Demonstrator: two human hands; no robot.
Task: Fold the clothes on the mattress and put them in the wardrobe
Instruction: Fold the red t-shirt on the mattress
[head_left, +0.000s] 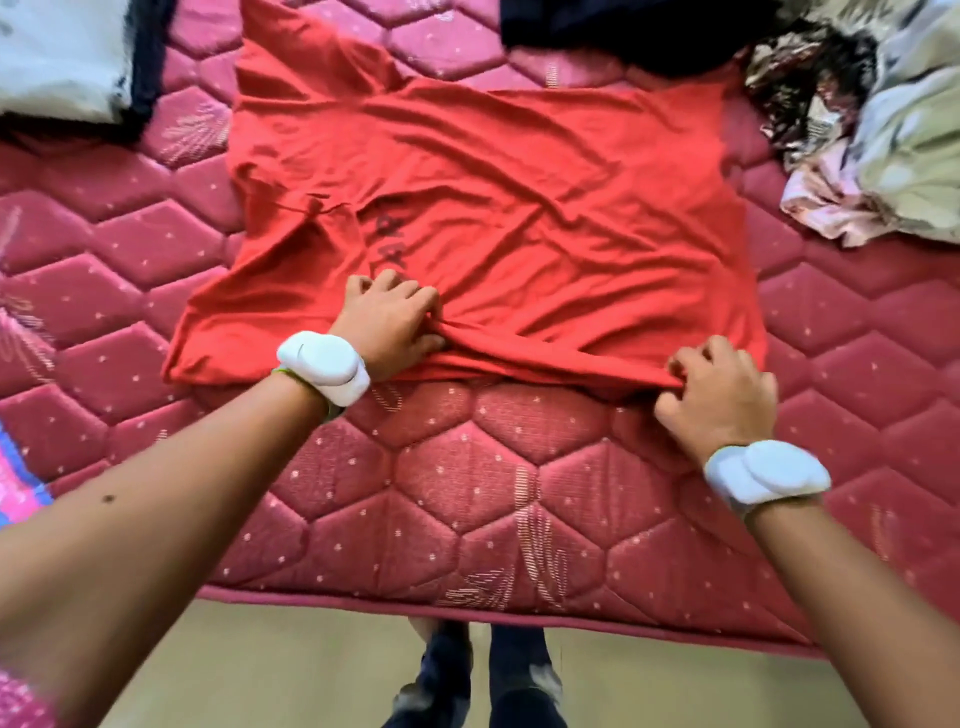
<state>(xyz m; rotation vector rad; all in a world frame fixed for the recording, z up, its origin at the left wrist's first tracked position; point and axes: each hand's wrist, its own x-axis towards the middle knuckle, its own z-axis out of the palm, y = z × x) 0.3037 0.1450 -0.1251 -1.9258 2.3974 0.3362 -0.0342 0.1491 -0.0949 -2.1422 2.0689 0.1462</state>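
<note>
A red T-shirt lies spread flat on the pink quilted mattress, neck to the left and dark lettering showing near the collar. My left hand pinches a bunch of the shirt's near edge close to the shoulder. Further right along the same edge, my right hand grips the fabric near the hem corner. The edge between both hands is lifted into a small ridge. Each wrist carries a white band.
A dark garment lies at the far edge above the shirt. Crumpled floral and pale clothes are heaped at the right. A white and dark piece sits at the far left. The mattress edge and floor are near my feet.
</note>
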